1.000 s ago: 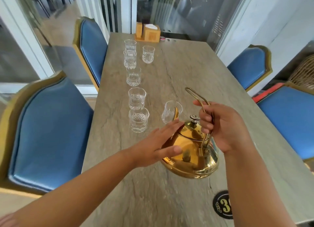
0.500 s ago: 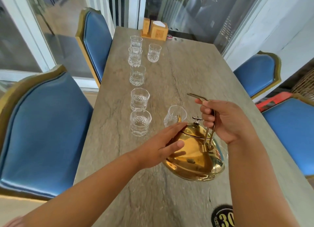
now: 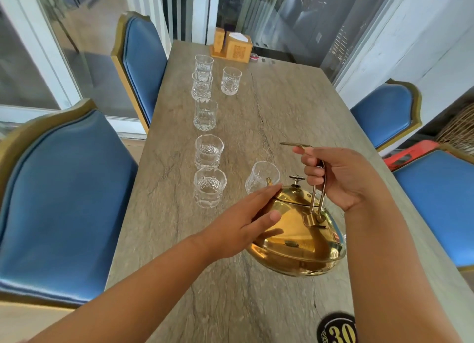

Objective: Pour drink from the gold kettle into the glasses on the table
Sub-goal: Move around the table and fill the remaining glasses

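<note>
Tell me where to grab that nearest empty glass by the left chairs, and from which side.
Grip the nearest glass around its upper wall, just under the rim, fingers coming from the left or from above. It stands upright and open-mouthed, another glass crowds its far side, and the left hand and gold kettle fill its right.

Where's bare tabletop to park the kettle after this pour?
Free: the table's right half, from the wooden holder down to the right hand, and the near strip below the gold kettle, left of the black 30 disc. Crowded: the left side, where the glasses stand in a line.
</note>
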{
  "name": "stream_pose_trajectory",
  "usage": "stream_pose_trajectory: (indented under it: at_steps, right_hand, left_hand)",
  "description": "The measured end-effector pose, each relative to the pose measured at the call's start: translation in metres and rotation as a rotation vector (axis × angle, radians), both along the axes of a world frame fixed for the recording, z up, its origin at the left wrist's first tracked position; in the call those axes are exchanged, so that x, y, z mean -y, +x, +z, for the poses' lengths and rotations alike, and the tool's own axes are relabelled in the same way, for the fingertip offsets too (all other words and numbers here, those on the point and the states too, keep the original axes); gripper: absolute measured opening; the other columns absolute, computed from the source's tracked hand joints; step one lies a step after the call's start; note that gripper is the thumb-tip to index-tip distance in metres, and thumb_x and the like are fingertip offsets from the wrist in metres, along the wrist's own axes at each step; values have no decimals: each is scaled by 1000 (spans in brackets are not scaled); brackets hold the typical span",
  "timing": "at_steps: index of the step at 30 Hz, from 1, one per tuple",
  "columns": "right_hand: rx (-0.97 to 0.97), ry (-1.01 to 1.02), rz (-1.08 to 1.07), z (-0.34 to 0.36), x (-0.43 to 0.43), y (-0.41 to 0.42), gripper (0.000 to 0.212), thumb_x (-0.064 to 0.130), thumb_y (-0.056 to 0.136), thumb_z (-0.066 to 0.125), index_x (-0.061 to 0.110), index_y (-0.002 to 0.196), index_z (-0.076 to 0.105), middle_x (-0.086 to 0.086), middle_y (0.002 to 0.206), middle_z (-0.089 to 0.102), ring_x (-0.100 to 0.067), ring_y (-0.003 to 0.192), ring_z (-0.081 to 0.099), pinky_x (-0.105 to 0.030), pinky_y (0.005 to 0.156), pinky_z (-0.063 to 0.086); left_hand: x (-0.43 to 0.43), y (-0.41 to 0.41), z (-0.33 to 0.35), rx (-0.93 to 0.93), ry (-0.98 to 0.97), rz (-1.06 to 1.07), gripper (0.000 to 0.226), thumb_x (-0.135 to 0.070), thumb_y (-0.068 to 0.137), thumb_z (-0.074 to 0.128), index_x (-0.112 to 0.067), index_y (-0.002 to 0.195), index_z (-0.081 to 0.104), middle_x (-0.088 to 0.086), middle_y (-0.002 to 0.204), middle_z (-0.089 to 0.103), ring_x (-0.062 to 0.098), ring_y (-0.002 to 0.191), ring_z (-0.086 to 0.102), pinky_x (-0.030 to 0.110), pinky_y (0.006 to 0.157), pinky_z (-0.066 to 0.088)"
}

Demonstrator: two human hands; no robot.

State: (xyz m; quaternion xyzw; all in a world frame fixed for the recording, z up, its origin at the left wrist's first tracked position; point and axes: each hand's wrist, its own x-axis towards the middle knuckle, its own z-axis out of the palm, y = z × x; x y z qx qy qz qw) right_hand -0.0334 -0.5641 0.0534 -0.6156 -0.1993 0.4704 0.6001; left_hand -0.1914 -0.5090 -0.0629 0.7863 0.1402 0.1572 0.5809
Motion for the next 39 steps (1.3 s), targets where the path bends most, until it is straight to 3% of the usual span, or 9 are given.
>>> stream_pose_trajectory:
  at_steps: [2,7,27,39]
  right_hand:
    - [-16,1,-9,1,0,0,18,1,94,40,-6,98,57,2,52,43,-3,36,35,-14,34,29]
    - [-23,12,-32,4,0,0,18,2,94,41,-6,97,57,3,51,44,-3,37,35,-14,34,28]
    - [-50,39,-51,12,0,-2,17,2,94,41,-6,99,56,3,53,45,-3,36,37,-13,35,28]
    - [-77,57,-63,12,-2,-1,16,3,95,40,-5,98,54,4,51,46,-3,36,37,-12,34,28]
  left_hand:
    - [0,0,0,-3,7,12,87,-82,78,27,-30,147,25,-11,149,36,3,135,35,37,111,34]
    - [0,1,2,7,-39,19,86,-82,77,31,-32,147,27,-11,148,38,8,134,38,43,105,41]
    - [-2,-1,12,9,39,55,88,-84,75,26,-33,147,27,-12,148,38,5,133,39,37,107,39]
    - [-1,-1,15,-7,32,70,90,-85,74,24,-33,147,27,-12,149,36,6,135,36,40,107,39]
